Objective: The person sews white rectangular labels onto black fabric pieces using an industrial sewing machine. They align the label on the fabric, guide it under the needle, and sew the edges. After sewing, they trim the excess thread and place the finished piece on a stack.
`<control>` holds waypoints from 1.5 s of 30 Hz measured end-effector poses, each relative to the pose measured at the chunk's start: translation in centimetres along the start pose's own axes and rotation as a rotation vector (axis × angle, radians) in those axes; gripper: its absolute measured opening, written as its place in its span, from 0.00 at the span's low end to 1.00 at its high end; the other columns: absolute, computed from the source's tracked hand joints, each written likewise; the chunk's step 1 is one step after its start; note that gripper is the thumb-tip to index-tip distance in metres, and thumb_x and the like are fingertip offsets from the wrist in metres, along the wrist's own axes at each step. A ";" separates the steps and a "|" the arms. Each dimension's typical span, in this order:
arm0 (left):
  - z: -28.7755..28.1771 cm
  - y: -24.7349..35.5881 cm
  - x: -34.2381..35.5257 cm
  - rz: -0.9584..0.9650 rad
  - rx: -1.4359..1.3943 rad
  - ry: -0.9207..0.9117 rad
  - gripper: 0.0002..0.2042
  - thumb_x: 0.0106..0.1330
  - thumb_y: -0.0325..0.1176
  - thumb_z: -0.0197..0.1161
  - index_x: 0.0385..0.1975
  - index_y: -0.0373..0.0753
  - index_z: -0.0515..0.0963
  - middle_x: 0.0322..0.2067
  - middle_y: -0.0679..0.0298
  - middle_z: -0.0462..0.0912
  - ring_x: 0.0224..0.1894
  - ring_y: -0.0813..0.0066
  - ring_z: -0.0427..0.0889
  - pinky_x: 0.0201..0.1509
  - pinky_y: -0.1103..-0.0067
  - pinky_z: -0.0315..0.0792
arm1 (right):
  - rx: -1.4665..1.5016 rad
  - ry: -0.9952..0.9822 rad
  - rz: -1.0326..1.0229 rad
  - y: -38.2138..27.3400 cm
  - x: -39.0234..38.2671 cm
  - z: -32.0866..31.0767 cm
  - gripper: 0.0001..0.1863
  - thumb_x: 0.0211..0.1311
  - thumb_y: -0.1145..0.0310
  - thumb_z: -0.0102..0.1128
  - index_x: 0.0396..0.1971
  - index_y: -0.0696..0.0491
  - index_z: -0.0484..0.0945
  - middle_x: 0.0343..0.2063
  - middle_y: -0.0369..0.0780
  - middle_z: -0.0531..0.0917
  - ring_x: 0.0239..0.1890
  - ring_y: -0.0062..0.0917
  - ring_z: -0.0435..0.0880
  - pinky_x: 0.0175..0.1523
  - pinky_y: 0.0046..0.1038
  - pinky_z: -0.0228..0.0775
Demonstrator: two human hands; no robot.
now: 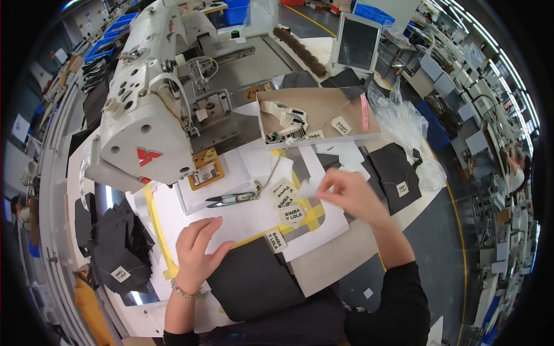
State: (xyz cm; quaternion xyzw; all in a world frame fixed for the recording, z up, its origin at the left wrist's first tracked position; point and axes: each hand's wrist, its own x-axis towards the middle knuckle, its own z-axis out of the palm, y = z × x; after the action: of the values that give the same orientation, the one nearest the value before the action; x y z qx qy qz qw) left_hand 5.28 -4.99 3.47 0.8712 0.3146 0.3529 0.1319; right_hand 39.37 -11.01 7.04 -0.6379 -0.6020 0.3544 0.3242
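Note:
My left hand (197, 249) is open above the white work surface, thumb and fingers apart, beside a stack of black fabric panels (254, 282). My right hand (353, 195) is raised at the right with thumb and fingertips pinched together. A pale blur shows at its fingertips; I cannot make out what it is. Between the hands lies a small overlapping pile of cream labels (292, 215) with dark lettering. One more label (276, 240) rests at the upper edge of the black panels. Thread snips (232, 199) lie just beyond my left hand.
A white industrial sewing machine (144, 121) stands at the left. Behind the labels sits a shallow cardboard box (319, 140) holding a label bundle. Black labelled pieces are piled at left (118, 245) and right (395, 173). Crumpled clear plastic (404, 118) and a dark-screened panel (358, 43) stand beyond.

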 end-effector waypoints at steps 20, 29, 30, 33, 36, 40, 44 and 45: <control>0.4 -5.9 2.2 -0.740 -0.721 -0.053 0.14 0.58 0.24 0.70 0.44 0.33 0.79 0.26 0.69 0.81 0.17 0.91 0.71 0.18 0.90 0.67 | -0.281 -0.182 -0.530 -1.4 9.8 11.8 0.16 0.52 0.66 0.70 0.41 0.50 0.78 0.35 0.36 0.78 0.40 0.31 0.77 0.45 0.32 0.70; 0.6 -7.1 1.7 -0.722 -0.679 0.077 0.04 0.58 0.23 0.69 0.32 0.34 0.83 0.28 0.66 0.82 0.20 0.86 0.77 0.23 0.88 0.72 | -0.303 -0.398 -0.579 -0.7 10.6 11.6 0.14 0.49 0.67 0.71 0.37 0.52 0.80 0.39 0.36 0.76 0.42 0.32 0.74 0.49 0.31 0.68; 0.7 -6.9 1.8 -0.705 -0.684 0.104 0.03 0.59 0.23 0.69 0.31 0.34 0.83 0.28 0.66 0.82 0.21 0.85 0.78 0.24 0.88 0.72 | -0.316 -0.403 -0.606 -1.0 10.5 11.5 0.14 0.49 0.66 0.71 0.36 0.52 0.80 0.39 0.36 0.76 0.41 0.31 0.75 0.48 0.31 0.69; 0.8 -6.5 1.4 -0.623 -0.617 0.117 0.02 0.58 0.22 0.69 0.30 0.34 0.83 0.28 0.64 0.83 0.24 0.81 0.82 0.26 0.86 0.74 | -0.084 -0.343 -0.245 -4.7 10.0 11.2 0.13 0.50 0.64 0.73 0.32 0.53 0.81 0.36 0.36 0.76 0.35 0.28 0.74 0.43 0.26 0.69; 1.3 -6.2 1.1 -0.386 -0.455 0.119 0.03 0.58 0.22 0.69 0.30 0.35 0.83 0.29 0.62 0.84 0.27 0.77 0.84 0.28 0.85 0.76 | 0.057 -0.289 -0.221 -5.9 9.9 11.8 0.09 0.53 0.68 0.71 0.30 0.54 0.81 0.35 0.36 0.76 0.31 0.26 0.75 0.38 0.23 0.70; 1.8 -6.3 1.2 -0.185 -0.305 0.068 0.07 0.55 0.25 0.70 0.33 0.38 0.83 0.31 0.62 0.85 0.28 0.70 0.84 0.32 0.82 0.78 | 0.073 -0.251 -0.420 -3.7 10.2 13.6 0.06 0.56 0.77 0.64 0.34 0.56 0.81 0.39 0.37 0.80 0.35 0.28 0.81 0.39 0.25 0.73; 1.7 -6.8 1.2 -0.147 -0.327 0.007 0.12 0.56 0.29 0.71 0.40 0.41 0.83 0.41 0.62 0.85 0.32 0.67 0.85 0.35 0.78 0.80 | -0.012 -0.183 -0.551 -2.8 10.4 13.8 0.09 0.56 0.81 0.61 0.36 0.56 0.82 0.44 0.38 0.82 0.39 0.29 0.83 0.40 0.26 0.76; 1.4 -6.8 1.1 -0.159 -0.317 -0.080 0.14 0.56 0.31 0.70 0.43 0.41 0.81 0.45 0.61 0.83 0.35 0.66 0.85 0.38 0.77 0.80 | -0.036 -0.193 -0.539 -2.6 10.4 13.6 0.10 0.56 0.81 0.60 0.37 0.55 0.82 0.45 0.38 0.83 0.40 0.30 0.84 0.40 0.26 0.77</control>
State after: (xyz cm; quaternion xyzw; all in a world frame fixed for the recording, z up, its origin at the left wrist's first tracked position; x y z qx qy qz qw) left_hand 3.83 0.90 -0.03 0.8253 0.3172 0.3515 0.3076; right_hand 26.75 -0.64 1.29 -0.4238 -0.7841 0.3038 0.3366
